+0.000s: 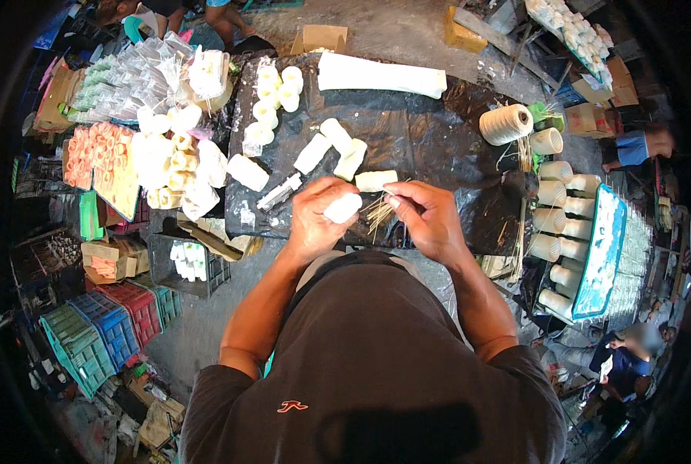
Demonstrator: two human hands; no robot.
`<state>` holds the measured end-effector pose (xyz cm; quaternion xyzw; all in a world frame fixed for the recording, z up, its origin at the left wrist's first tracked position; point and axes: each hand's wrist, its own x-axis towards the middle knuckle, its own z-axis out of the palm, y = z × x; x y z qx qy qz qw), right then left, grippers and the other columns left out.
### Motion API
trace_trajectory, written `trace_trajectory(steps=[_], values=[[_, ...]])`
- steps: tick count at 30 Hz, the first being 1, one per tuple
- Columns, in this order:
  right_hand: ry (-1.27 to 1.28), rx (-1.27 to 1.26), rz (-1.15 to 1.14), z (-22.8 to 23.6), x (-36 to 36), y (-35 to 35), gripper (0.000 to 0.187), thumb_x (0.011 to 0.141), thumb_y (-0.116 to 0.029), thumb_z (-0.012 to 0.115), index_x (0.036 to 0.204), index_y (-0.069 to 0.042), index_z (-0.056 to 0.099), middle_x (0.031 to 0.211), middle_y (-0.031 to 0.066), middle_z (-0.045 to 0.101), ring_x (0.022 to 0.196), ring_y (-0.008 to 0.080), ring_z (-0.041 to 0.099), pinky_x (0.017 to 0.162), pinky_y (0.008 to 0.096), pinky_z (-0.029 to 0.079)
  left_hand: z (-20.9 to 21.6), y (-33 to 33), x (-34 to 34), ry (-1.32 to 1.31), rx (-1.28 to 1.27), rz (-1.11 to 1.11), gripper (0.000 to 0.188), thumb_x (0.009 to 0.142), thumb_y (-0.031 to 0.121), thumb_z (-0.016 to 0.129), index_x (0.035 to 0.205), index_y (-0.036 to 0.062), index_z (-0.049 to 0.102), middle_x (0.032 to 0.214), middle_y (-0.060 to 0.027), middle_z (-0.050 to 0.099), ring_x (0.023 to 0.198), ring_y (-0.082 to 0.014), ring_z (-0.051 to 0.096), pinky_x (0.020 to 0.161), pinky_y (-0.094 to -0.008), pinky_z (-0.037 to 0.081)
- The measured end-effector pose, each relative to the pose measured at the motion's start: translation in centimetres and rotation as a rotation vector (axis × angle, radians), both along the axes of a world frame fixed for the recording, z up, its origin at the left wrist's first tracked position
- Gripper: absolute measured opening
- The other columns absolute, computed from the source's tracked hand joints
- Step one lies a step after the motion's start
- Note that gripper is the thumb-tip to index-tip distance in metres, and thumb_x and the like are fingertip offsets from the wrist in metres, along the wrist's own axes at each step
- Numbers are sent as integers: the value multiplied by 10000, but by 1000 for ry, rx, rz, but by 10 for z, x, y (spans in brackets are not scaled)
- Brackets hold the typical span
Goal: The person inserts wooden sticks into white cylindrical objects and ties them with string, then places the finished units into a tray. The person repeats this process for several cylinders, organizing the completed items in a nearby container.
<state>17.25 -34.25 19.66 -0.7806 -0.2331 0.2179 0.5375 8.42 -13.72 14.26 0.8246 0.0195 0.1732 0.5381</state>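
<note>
My left hand (320, 216) is closed around a short white cylinder (342, 208) that looks like a wax candle, its end tilted up. To its right, my right hand (432, 220) has thumb and forefinger pinched together; whatever lies between them is too small to make out. Between the hands a loose bunch of thin straw-coloured sticks (378, 215) lies on the black-covered table (438, 139). A cream cylinder (376, 181) lies just beyond the fingertips. Several more cream cylinders (312, 154) lie beyond my left hand, beside a small metal piece (280, 192).
At the table's far edge lies a long white wrapped roll (382, 75). A cone of twine (505, 124) stands at the right, near a blue-edged tray (599, 251) with pale cylinders. Bagged goods (141, 81) crowd the left. Plastic crates (114, 325) stand lower left; other people are around.
</note>
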Motion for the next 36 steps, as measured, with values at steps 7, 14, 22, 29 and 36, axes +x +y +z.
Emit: trace_trajectory(steps=[7, 14, 22, 29, 36], values=[[-635, 0, 166, 46, -13, 5, 185, 834, -25, 754, 1019, -22, 739, 837, 103, 685, 711, 272, 671, 634, 373, 528, 38, -6, -2, -60, 201, 124, 330, 653, -13, 798, 966, 74, 738, 963, -70, 718, 863, -266, 679, 794, -378, 521], [-796, -58, 195, 48, -17, 11, 259, 763, -22, 781, 1019, -29, 738, 809, 77, 647, 696, 256, 658, 614, 379, 514, 46, -8, -3, -101, 337, 122, 315, 666, 31, 804, 968, 74, 725, 958, -61, 696, 900, -261, 659, 821, -410, 459], [-934, -48, 205, 40, -22, 14, 296, 751, -43, 785, 1042, -19, 735, 832, 55, 619, 681, 221, 622, 577, 365, 472, 47, -10, -7, -63, 479, 158, 265, 717, 67, 798, 973, 74, 727, 927, -76, 681, 893, -268, 653, 838, -414, 436], [-951, -137, 215, 41, -23, 16, 272, 770, -117, 773, 1024, -36, 724, 784, 30, 539, 669, 193, 578, 574, 365, 420, 45, -7, -5, -69, 473, 159, 305, 710, 64, 793, 1007, 72, 725, 934, -86, 678, 897, -273, 653, 853, -425, 427], [-964, -191, 219, 47, -23, 21, 307, 745, -89, 789, 1047, -57, 745, 802, 22, 565, 652, 179, 566, 567, 365, 389, 51, -6, -5, -51, 533, 142, 336, 706, 80, 797, 1033, 81, 719, 945, -82, 672, 903, -266, 644, 838, -426, 395]])
